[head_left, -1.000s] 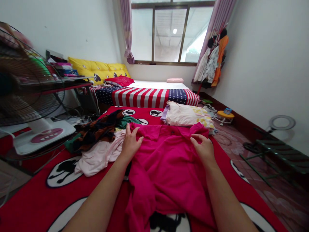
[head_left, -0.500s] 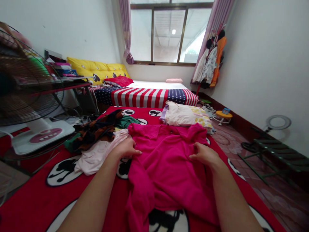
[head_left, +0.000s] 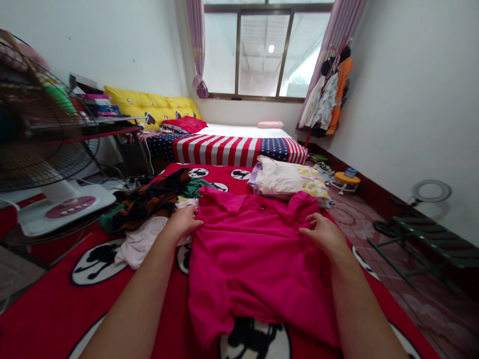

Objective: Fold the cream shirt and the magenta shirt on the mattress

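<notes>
Left hand (head_left: 182,223): grips the pink shirt's (head_left: 254,259) left edge.
Right hand (head_left: 325,234): open, flat on the shirt's right shoulder.

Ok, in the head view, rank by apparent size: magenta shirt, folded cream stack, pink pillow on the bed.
1. magenta shirt, largest, though nearest the camera.
2. folded cream stack.
3. pink pillow, smallest, but farthest away, so its true size is unsure.

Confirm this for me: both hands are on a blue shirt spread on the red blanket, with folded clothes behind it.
Not quite. The head view shows the shirt is bright pink, not blue. Both the left hand and right hand are on it, on the red blanket, folded clothes behind.
</notes>
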Demonstrator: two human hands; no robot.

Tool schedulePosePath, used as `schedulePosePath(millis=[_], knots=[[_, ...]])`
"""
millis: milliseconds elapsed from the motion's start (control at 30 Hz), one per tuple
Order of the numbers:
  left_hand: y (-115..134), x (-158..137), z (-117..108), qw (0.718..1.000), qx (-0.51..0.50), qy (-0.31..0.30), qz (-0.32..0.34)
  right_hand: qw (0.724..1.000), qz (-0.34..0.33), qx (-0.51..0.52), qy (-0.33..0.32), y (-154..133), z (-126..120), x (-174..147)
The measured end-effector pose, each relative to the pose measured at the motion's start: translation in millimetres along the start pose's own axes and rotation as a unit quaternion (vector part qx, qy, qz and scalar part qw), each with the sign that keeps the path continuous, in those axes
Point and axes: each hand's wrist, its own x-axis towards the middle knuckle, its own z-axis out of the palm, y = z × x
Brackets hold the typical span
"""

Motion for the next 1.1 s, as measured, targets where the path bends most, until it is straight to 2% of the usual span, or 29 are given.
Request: schedulePosePath(millis=[100, 167, 300, 400, 500, 567, 600, 667, 767, 833, 933, 1000, 1033, 1067, 1100], knots=[[11, -1, 7, 0.999, -0.036, 0.009, 0.011, 0.994, -0.031, -0.022, -0.104, -8, 5, -3], [19, -5, 13, 0.998, -0.043, 0.034, 0.020, 0.988, -0.055, -0.026, -0.145, -10, 8, -5], [33, -15, 23, 0.997, -0.045, 0.052, 0.024, 0.984, -0.089, -0.050, -0.144, -8, 18, -9], [33, -16, 25, 0.989, -0.131, 0.054, 0.032, 0.985, -0.100, -0.055, -0.131, -6, 22, -10], [22, -17, 20, 0.951, -0.294, 0.068, 0.069, 0.983, -0.120, -0.020, -0.138, -1, 18, -10], [14, -21, 11, 0.913, -0.396, 0.042, 0.089, 0.981, -0.122, 0.013, -0.150, 4, 8, -11], [10, -25, 5, 0.898, -0.429, 0.025, 0.092, 0.980, -0.123, 0.033, -0.156, 7, 1, -12], [5, -35, -9, 0.887, -0.451, 0.000, 0.094, 0.975, -0.130, 0.079, -0.163, 14, -17, -18], [-4, -53, -29, 0.897, -0.430, -0.016, 0.104, 0.964, -0.150, 0.141, -0.169, 23, -46, -34], [-10, -67, -37, 0.912, -0.392, -0.053, 0.106, 0.960, -0.153, 0.147, -0.182, 27, -61, -47], [-19, -87, -40, 0.940, -0.291, -0.151, 0.095, 0.948, -0.159, 0.100, -0.258, 32, -72, -67], [-20, -99, -41, 0.942, -0.216, -0.241, 0.090, 0.931, -0.165, 0.042, -0.322, 35, -73, -74], [-18, -103, -43, 0.944, -0.173, -0.266, 0.094, 0.928, -0.167, 0.015, -0.333, 37, -73, -75], [-15, -106, -44, 0.951, -0.123, -0.264, 0.102, 0.931, -0.166, -0.006, -0.324, 38, -72, -74], [-11, -107, -46, 0.964, -0.071, -0.230, 0.114, 0.942, -0.162, -0.023, -0.293, 38, -71, -72]])
